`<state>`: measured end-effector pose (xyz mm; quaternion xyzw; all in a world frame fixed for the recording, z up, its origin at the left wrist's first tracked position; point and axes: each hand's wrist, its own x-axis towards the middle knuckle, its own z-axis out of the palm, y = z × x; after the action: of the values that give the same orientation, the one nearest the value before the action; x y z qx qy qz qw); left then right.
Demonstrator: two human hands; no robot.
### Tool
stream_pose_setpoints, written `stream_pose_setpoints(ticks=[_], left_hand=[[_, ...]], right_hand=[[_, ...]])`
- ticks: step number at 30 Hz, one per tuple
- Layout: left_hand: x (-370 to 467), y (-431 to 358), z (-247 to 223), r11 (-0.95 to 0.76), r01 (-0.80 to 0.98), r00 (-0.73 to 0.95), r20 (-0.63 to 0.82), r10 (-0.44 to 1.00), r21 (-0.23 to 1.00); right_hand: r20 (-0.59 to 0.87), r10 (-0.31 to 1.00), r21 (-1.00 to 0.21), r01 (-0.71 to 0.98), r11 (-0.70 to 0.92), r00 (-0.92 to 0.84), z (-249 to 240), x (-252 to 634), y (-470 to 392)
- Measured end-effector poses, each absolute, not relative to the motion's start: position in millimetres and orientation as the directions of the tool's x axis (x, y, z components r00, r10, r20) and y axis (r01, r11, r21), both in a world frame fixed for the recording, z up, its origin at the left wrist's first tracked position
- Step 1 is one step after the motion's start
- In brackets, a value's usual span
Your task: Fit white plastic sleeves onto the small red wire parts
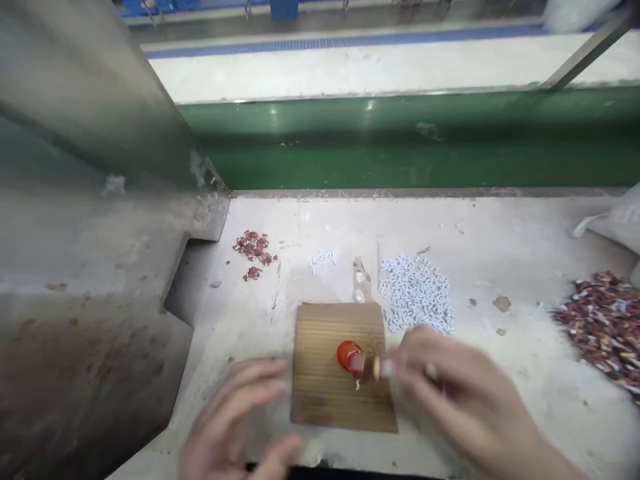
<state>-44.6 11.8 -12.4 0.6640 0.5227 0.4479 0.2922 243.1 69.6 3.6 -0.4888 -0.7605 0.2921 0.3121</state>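
Pinched in our right hand (455, 390), a small, blurred brown piece with a pale band (370, 369) overlapped the glossy red oval blob (345, 353) on the tan corrugated cardboard square (335, 403); our empty left hand's (235, 417) fingers, spread apart, could have steadied it.

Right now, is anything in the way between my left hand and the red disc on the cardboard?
Nothing visible stands between your left hand and the red disc; only tabletop and bare cardboard lie there. On the disc's right, the blurred brown piece in your right hand overlaps it in view.
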Motion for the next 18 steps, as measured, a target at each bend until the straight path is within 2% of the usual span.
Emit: stream_pose_setpoints(ticks=[2, 4, 5, 7, 10, 12, 15, 18], left_hand=[[-71.9, 15.3, -24.1, -0.24, 0.719, 0.128, 0.216, 0.968, 0.652], [-92.7, 18.6, -34.8, -0.291, 0.811, 0.233, 0.177, 0.956, 0.507], [-98.7, 19.3, -38.1, -0.311, 0.822, 0.273, 0.15, 0.95, 0.477], [-101.6, 18.3, -39.3, -0.287, 0.829, 0.285, 0.079, 0.955, 0.479], [-92.4, 16.6, -33.3, -0.21, 0.814, 0.256, -0.009, 0.967, 0.542], [-86.4, 19.2, -30.3, -0.217, 0.78, 0.284, -0.024, 0.958, 0.587], [-86.2, 27.3, -29.9, -0.283, 0.736, 0.352, 0.01, 0.936, 0.615], [-92.9, 34.0, -31.3, -0.391, 0.692, 0.406, 0.121, 0.906, 0.607]], right_hand=[[0.26, 0.959, -0.578, 0.777, 0.247, -0.112, -6.7, 276.7, 125.4], [0.294, 0.954, -0.455, 0.886, 0.091, 0.053, -14.9, 313.3, 185.6], [0.304, 0.948, -0.405, 0.914, 0.035, 0.098, -18.1, 329.8, 212.8], [0.295, 0.948, -0.34, 0.94, -0.013, 0.12, -23.6, 354.8, 255.4], [0.273, 0.961, -0.305, 0.952, 0.033, 0.054, -30.7, 372.5, 287.1], [0.28, 0.96, -0.298, 0.952, 0.072, 0.015, -31.3, 376.9, 290.1], [0.31, 0.951, -0.275, 0.957, 0.096, -0.006, -19.1, 382.9, 268.1], [0.291, 0.957, -0.281, 0.955, 0.101, -0.016, 3.8, 389.4, 211.0]])
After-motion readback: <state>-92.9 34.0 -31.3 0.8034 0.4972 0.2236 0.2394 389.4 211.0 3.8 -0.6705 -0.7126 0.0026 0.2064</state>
